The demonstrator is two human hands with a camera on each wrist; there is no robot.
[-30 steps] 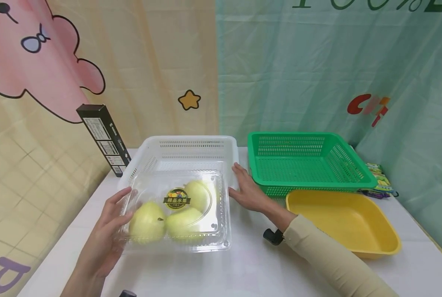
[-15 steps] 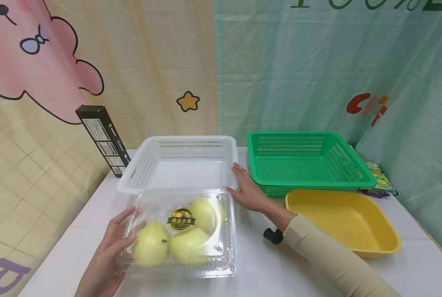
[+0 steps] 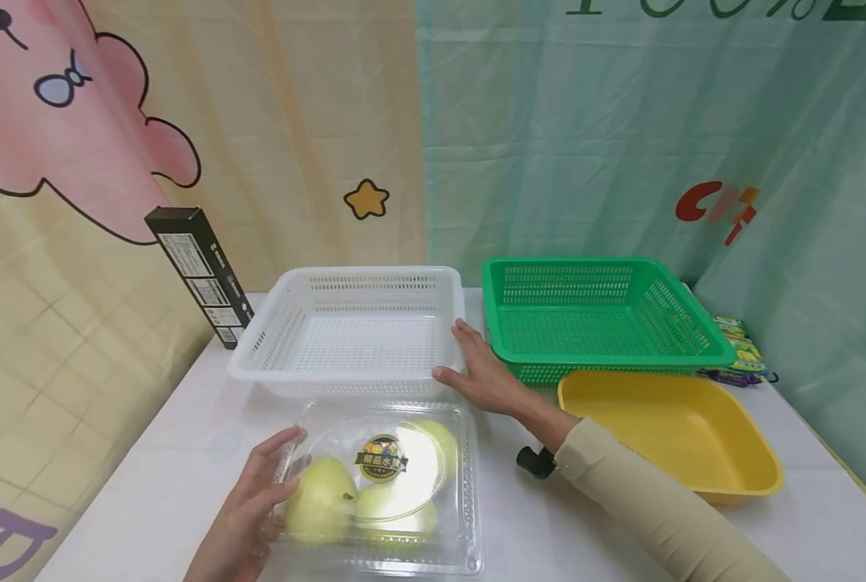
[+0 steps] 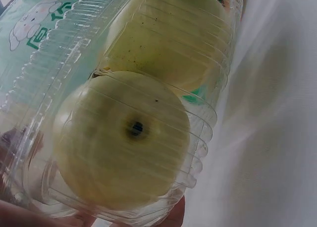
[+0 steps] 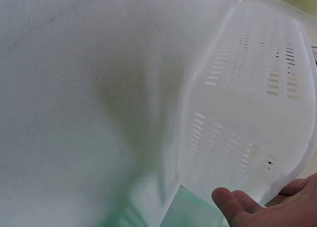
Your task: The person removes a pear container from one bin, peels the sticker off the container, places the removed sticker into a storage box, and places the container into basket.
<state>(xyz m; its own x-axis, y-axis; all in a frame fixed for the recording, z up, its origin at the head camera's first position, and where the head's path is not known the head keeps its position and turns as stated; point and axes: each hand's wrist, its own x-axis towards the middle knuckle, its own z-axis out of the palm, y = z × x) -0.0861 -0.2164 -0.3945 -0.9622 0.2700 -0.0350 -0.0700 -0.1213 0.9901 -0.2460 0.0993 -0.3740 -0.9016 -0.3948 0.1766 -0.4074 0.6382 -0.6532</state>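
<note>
A clear plastic clamshell box [image 3: 389,493] with three pale green pears [image 3: 321,506] and a round label sits at the near table edge. My left hand [image 3: 254,505] grips its left side, thumb on the lid. In the left wrist view the box [image 4: 148,88] fills the frame, a pear [image 4: 121,143] pressed against its ribbed wall. My right hand [image 3: 476,376] rests with straight fingers against the right side of the white slotted basket [image 3: 258,356]. The right wrist view shows that basket's wall [image 5: 247,113] and my fingertips [image 5: 233,202] beside it.
A green basket [image 3: 694,339] stands right of the white one, with a yellow tub [image 3: 760,469] in front of it. A black carton [image 3: 200,275] leans on the left curtain. Snack packets [image 3: 741,356] lie at the far right. A white cloth covers the table [image 3: 149,485].
My left hand has drawn the pear box out of the white basket toward me and down to the table. The right hand has stayed on the basket's side.
</note>
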